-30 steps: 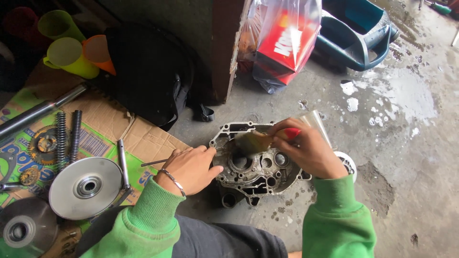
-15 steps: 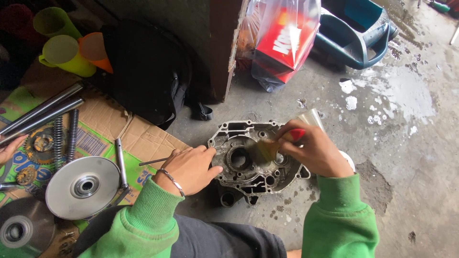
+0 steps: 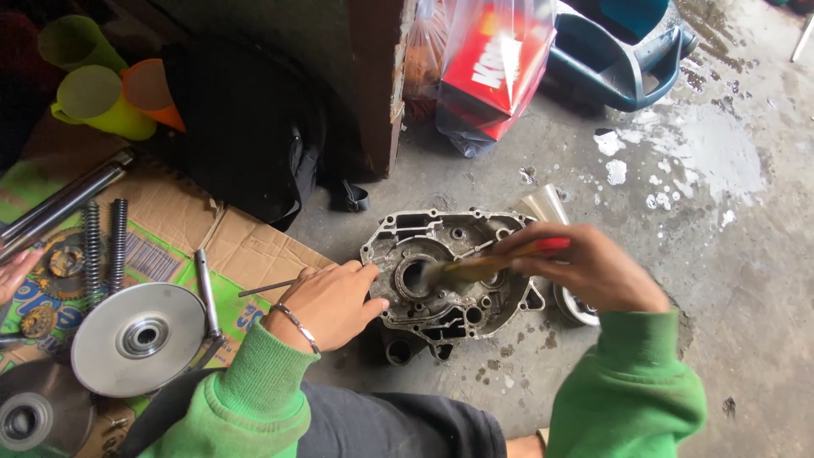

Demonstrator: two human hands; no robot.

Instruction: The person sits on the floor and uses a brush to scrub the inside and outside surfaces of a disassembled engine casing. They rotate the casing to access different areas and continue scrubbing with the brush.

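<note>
Right fingers (image 3: 543,259) pinched on red-handled brush (image 3: 483,265), bristles in bearing bore of grey engine case (image 3: 449,271). Left hand (image 3: 331,301) spread flat, bracing case's left rim; nothing gripped. Case on concrete floor, just off cardboard's edge. Risk: rocks if brace slips. Metal cup (image 3: 543,203) behind, contents unseen; green cups (image 3: 89,93) look empty.

The engine case (image 3: 449,276) lies on the concrete floor (image 3: 729,254), the left hand (image 3: 332,301) on its left edge, the right hand (image 3: 593,271) holding a brush (image 3: 483,265) over it; left of it, on cardboard (image 3: 246,246), lie a pulley disc (image 3: 138,337) and two springs (image 3: 103,246); behind it stands a bagged box (image 3: 496,64).
</note>
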